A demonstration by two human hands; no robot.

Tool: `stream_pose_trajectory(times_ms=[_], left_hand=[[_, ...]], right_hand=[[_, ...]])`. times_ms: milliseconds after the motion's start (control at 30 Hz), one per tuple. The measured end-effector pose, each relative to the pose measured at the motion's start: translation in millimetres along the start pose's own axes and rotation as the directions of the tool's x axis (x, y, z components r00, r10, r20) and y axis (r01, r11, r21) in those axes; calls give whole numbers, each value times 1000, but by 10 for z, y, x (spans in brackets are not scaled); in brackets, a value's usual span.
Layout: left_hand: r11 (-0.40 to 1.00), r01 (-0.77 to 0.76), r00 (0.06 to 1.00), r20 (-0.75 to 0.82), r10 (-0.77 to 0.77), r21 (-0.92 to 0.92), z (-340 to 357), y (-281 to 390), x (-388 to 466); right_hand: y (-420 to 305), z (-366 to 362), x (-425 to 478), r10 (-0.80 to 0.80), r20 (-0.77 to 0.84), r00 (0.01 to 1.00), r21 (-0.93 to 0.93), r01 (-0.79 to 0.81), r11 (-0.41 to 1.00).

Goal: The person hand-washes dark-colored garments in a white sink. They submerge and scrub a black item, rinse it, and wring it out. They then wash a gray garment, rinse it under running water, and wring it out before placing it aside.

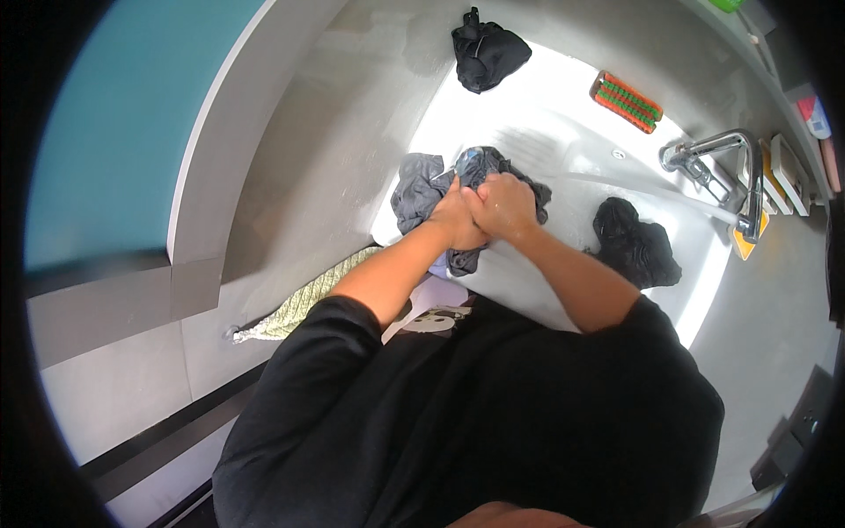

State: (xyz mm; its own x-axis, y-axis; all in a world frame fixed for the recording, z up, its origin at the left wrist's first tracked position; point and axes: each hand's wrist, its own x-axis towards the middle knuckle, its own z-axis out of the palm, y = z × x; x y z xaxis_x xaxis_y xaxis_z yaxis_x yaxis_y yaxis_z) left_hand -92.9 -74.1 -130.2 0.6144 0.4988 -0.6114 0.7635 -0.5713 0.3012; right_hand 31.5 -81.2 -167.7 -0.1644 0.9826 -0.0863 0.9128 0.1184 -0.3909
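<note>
A dark grey wet garment lies bunched over the washboard side of a white laundry sink. My left hand is closed on its cloth near the sink's front edge. Pressed against that hand, my right hand also grips the fabric, with a few suds or drops on its skin. A bluish patch shows on the garment just beyond my fingers. The cloth inside both fists is hidden. To the right, a black wet cloth sits in the basin.
A black garment is heaped on the far left corner. On the back ledge rests a scrubbing brush with orange and green bristles. The chrome faucet arches over the right side. A pale green towel hangs at the left.
</note>
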Motion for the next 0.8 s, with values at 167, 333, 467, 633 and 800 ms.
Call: stream_pose_trajectory(times_ms=[167,333,467,633,800], left_hand=[[964,-199,802,-537,263,175,325,-156,64],[943,-173,766,-641,-52,-284,358,-157,17],[962,161,875,-419,-244,-223,54,122,-16],[975,219,920,-344,-190,46,178,14,202],[948,66,846,-486,-219,-313,-154,-76,159]], right_hand=[[840,-22,700,362,-133,923,-17,-367,930],[561,100,376,281,-366,887,56,-281,958],[30,-76,-88,130,-25,991,254,-120,960],[446,202,268,41,-209,977,-120,-67,991],[812,-154,425,388,-489,781,183,-343,921]])
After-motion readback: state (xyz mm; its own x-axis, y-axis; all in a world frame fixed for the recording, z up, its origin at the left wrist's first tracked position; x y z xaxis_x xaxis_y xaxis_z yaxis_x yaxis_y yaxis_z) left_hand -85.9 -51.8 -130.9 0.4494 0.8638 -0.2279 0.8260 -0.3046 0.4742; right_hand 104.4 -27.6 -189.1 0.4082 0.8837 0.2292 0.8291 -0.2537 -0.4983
